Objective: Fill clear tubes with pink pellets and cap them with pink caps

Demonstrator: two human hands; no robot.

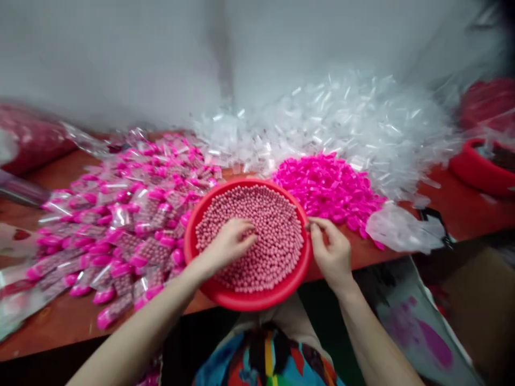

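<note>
A round red bowl [193, 236] full of small pink balls [273, 225] sits at the near edge of a reddish table. My left hand [229, 244] rests in the balls with its fingers curled and pressed together, seemingly pinching balls. My right hand [332, 249] is at the bowl's right rim, fingers closed in a pinch on the rim or on something small I cannot make out. Left of the bowl lies a spread of filled clear tubes with pink caps [124, 225].
A heap of loose pink caps [330, 185] lies right of the bowl, a big pile of empty clear tubes [341, 123] behind it. Another red bowl [478, 166] stands at far right. A clear plastic bag [402, 228] lies at the table edge.
</note>
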